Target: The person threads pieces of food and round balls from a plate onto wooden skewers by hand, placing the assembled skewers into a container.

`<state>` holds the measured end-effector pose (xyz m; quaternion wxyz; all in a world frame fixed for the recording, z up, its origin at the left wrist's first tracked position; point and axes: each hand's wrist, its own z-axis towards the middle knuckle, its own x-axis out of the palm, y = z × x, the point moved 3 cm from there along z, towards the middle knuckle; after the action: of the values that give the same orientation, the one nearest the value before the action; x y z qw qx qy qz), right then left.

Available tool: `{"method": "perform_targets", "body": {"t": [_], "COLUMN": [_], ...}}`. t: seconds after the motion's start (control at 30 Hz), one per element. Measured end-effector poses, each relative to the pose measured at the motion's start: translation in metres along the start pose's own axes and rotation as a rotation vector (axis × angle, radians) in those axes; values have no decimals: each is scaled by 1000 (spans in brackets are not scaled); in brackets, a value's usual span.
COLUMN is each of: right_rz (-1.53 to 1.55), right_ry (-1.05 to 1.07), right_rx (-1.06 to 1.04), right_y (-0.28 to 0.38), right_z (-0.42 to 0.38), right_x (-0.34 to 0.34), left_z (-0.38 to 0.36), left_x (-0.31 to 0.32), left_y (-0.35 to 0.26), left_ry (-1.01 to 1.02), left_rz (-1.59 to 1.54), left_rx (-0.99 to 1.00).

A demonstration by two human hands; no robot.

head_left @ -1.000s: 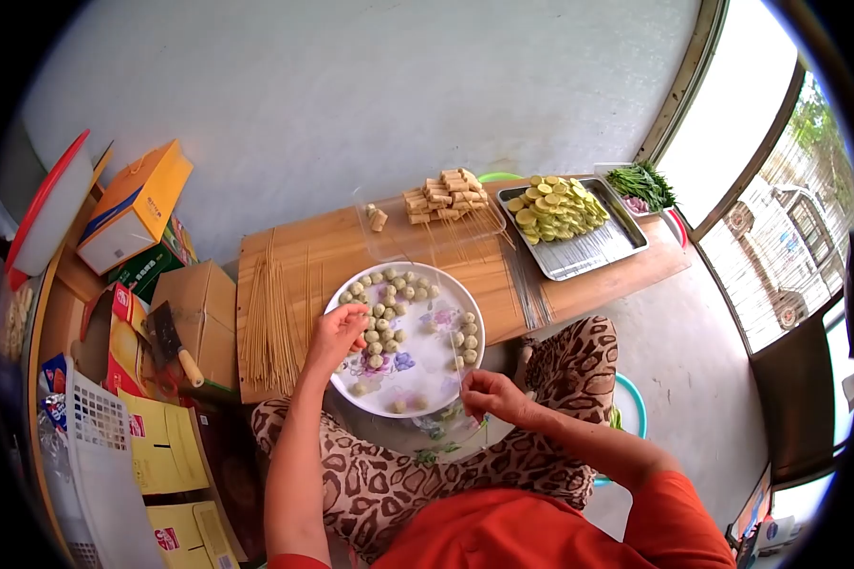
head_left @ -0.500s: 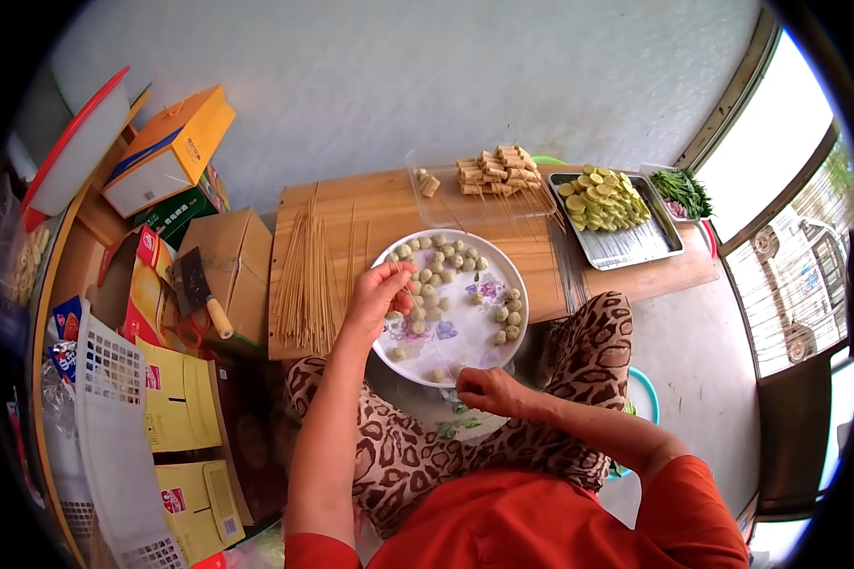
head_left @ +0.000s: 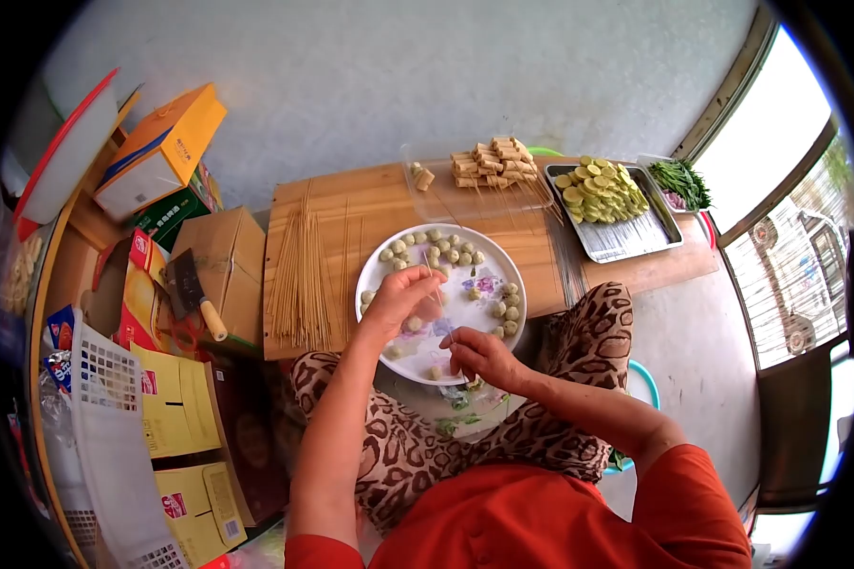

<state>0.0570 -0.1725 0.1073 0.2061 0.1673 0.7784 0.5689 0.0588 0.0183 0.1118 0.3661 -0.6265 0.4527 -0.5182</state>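
A round white plate (head_left: 375, 284) with a floral print holds several small greenish balls (head_left: 510, 313), mostly along its far and right sides. Over the plate's left half, my left hand (head_left: 403, 302) is closed in a pinch; what lies between its fingertips is too small to make out. Near the front rim, my right hand (head_left: 484, 358) has its fingers curled together. A thin pale stick, apparently a bamboo skewer, shows at those fingertips. Many loose bamboo skewers (head_left: 304, 275) lie on the wooden board (head_left: 380, 204) left of the plate.
Behind the plate, a clear tray (head_left: 436, 204) carries stacked tan rolls on sticks (head_left: 493, 163). To its right, a metal tray (head_left: 626, 245) holds green slices (head_left: 603, 190), beside chopped greens (head_left: 681, 188). A cleaver (head_left: 194, 289) rests by cardboard boxes (head_left: 223, 256) at left.
My left hand has shifted right and slightly down over the plate. My right hand has risen a little toward it, its fingers now over the plate's front part. The view has moved slightly.
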Motion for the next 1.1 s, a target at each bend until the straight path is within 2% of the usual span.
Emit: {"method": "perform_targets", "body": {"t": [0.07,0.3,0.37,0.43,0.47,0.5,0.53,0.57,0.6,0.63,0.7,0.77,0.83,0.9,0.97,1.0,1.1], "right_rz": [10,131,204,155,179,179,130,135,140,155,153,159,165,196,151,144,193], "right_ry": [-44,-287,-330,-372,-405,-435,-452,-473,-491,-480,-435,-374,-343,-343,-325,-332,-351], "right_rx": [-21,-140,-290,-321,-336,-326,-351,-347,-309,-301,-368,-367,-343,-329,-350,-367,-382], "right_y": [2,2,4,-1,-6,-4,-9,-9,-21,-22,-18,-15,-9,7,24,26,35], "right_z": [-3,-3,5,16,22,20,21,17,19,18,22,27,29,29,32,36,39], "right_x": [-14,-98,-122,-147,-159,-166,-174,-176,-181,-181,-178,-170,-162,-153,-153,-157,-166], "left_z": [-1,17,25,28,20,30,31,26,22,9,12,7,17,17,29,29,41], "left_x": [2,2,-1,4,16,8,11,19,32,51,63,82,90,99,112,117,126], "left_y": [-2,20,37,49,41,63,75,73,72,55,68,68,87,86,93,88,87], "left_ry": [-25,-160,-235,-279,-278,-234,-218,-199,-218,-207,-194,-199,-175,-127,-75,-55,-78], "left_rz": [-21,243,575,824,873,981,929,1022,1041,1038,1009,1021,1235,1233,1309,1283,1155], "left_rx": [15,7,37,197,134,264,338,397,274,287,354,329,558,583,709,610,651]}}
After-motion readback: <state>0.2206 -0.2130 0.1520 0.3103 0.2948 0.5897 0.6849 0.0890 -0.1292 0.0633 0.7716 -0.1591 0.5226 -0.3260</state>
